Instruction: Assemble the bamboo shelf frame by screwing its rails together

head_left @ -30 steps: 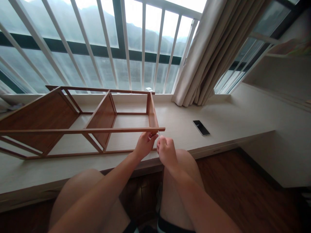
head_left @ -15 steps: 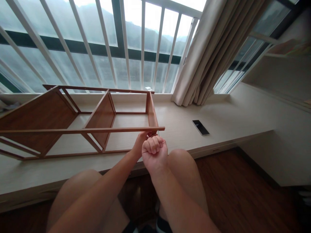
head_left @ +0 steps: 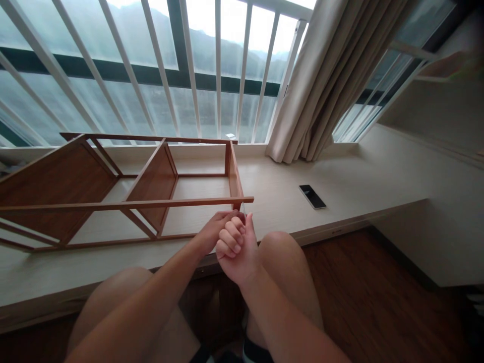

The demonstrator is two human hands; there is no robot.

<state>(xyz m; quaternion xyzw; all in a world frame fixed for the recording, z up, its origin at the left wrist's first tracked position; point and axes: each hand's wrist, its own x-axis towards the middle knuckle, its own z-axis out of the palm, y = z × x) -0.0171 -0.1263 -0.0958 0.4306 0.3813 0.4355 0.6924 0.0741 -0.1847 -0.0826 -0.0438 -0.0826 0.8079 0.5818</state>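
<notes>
A brown wooden shelf frame (head_left: 124, 204) lies on its side on the pale window bench (head_left: 340, 201). My right hand (head_left: 236, 244) is curled in a fist around a thin metal tool (head_left: 244, 207) whose tip points up at the frame's near right corner. My left hand (head_left: 212, 229) sits just behind the right hand, under that same corner, fingers bent toward the tool; what it grips is hidden. My bare knees are below the bench edge.
A black phone (head_left: 312, 196) lies flat on the bench to the right of the frame. A beige curtain (head_left: 325, 80) hangs at the window, with white bars (head_left: 217, 70) behind the frame. White shelving (head_left: 434, 111) stands at right; dark wood floor below.
My right hand turned from a pinch into a fist and dropped slightly under the frame's corner. My left hand came down off the rail to sit beside it.
</notes>
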